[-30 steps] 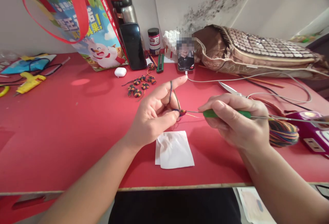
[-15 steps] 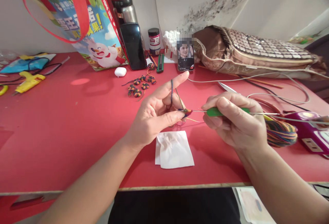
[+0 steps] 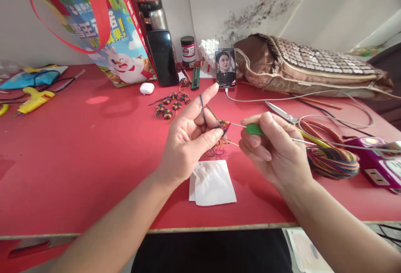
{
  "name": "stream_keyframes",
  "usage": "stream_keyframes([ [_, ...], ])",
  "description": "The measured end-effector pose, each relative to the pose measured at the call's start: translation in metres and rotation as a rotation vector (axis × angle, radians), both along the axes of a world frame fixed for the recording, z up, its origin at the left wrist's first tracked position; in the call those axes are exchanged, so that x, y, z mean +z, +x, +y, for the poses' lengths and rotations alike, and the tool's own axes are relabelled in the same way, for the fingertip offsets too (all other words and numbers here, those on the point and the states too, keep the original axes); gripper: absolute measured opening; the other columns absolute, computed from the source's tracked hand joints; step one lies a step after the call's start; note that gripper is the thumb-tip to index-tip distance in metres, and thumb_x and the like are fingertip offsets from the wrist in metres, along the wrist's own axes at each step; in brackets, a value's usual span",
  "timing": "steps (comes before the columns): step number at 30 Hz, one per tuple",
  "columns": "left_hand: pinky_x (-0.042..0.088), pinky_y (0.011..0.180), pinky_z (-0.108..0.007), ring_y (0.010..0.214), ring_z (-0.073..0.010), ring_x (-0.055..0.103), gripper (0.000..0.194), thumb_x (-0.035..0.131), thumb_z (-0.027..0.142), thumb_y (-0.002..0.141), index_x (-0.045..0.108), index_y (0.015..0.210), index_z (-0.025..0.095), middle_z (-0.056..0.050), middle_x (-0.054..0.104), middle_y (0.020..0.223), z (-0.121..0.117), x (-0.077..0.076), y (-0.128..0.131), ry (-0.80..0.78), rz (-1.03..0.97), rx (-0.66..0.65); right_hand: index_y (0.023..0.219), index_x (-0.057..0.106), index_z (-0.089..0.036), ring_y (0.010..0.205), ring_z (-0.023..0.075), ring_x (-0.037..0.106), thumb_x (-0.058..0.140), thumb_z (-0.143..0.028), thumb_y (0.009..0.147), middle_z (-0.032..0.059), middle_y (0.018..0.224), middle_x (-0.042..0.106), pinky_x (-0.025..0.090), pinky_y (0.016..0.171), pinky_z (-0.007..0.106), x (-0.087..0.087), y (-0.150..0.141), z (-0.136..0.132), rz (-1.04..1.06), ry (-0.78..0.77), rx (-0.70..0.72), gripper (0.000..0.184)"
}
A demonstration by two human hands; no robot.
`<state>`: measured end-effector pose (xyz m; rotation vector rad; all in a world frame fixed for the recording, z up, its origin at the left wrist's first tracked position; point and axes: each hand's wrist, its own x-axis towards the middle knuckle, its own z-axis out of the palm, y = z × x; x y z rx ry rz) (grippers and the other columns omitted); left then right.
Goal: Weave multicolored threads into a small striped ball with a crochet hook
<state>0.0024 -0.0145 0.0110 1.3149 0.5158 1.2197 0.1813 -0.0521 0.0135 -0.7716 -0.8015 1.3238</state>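
Note:
My left hand [image 3: 191,137] pinches a small multicoloured crochet piece [image 3: 223,125] between thumb and fingers, with the yarn looped over its raised index finger. My right hand [image 3: 275,149] grips a green-handled crochet hook [image 3: 254,129] whose metal tip points into the piece. Yarn runs from the work to a multicoloured yarn ball [image 3: 332,162] on the red table [image 3: 78,147] to the right. A folded white tissue [image 3: 212,182] lies just below the hands.
Several finished crochet flowers [image 3: 171,105] lie behind the hands. At the back stand a printed bag [image 3: 103,30], a dark phone [image 3: 162,57], a thermos [image 3: 150,3], a small jar [image 3: 188,50], a charging phone [image 3: 225,67] playing video, and a sequinned bag [image 3: 313,68]. Scissors [image 3: 282,112], a purple power strip [image 3: 377,160], earbud case [image 3: 146,88], yellow glue gun [image 3: 34,98].
Both hands have lifted slightly and shifted left; the hook tip has gone further into the crochet piece, and the left index finger now leans more to the left.

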Motion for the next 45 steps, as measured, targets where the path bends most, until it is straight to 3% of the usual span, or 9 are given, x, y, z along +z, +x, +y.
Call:
stream_keyframes([
  [9,0.061,0.075,-0.025,0.075,-0.0123,0.061,0.05,0.078,0.014,0.094,0.08,0.139,0.036,0.002,0.065,0.082,-0.001,0.002,-0.001,0.004,-0.003,0.013,0.085,0.089,-0.021,0.04,0.0018,0.025,0.097,-0.048,0.084,-0.0051,0.056,0.057,0.025,0.04,0.022,-0.002,0.001,0.001,0.019,-0.048,0.051,0.028],
  [19,0.057,0.068,-0.022,0.071,-0.011,0.059,0.052,0.077,0.016,0.098,0.077,0.144,0.038,0.002,0.066,0.084,-0.003,0.002,-0.003,0.121,0.05,0.037,0.085,0.088,-0.019,0.041,0.0001,0.016,0.096,-0.047,0.086,-0.0071,0.057,0.054,0.025,0.039,0.019,-0.003,0.002,0.004,0.104,-0.091,0.152,0.028],
  [24,0.054,0.063,-0.022,0.07,-0.0108,0.057,0.051,0.077,0.016,0.098,0.075,0.146,0.035,0.001,0.067,0.084,-0.004,0.005,-0.002,0.16,0.086,0.06,0.085,0.088,-0.021,0.04,0.0008,0.011,0.088,-0.043,0.094,-0.0092,0.055,0.045,0.022,0.037,0.017,-0.005,0.006,0.007,0.165,-0.087,0.236,0.024],
  [37,0.052,0.061,-0.023,0.068,-0.0108,0.053,0.049,0.075,0.012,0.097,0.076,0.142,0.032,0.003,0.06,0.079,-0.007,0.008,0.0,0.143,0.075,0.083,0.085,0.083,-0.019,0.042,0.0006,0.006,0.084,-0.04,0.1,-0.0109,0.058,0.044,0.024,0.037,0.011,-0.011,0.008,0.011,0.238,-0.13,0.341,0.026],
  [45,0.051,0.061,-0.026,0.065,-0.0115,0.05,0.048,0.078,0.016,0.096,0.076,0.142,0.031,0.002,0.062,0.078,-0.007,0.009,0.0,0.087,0.082,0.084,0.083,0.083,-0.019,0.041,0.0008,0.007,0.096,-0.043,0.087,-0.0105,0.056,0.047,0.019,0.036,0.015,-0.011,0.006,0.013,0.229,-0.163,0.304,0.028],
])
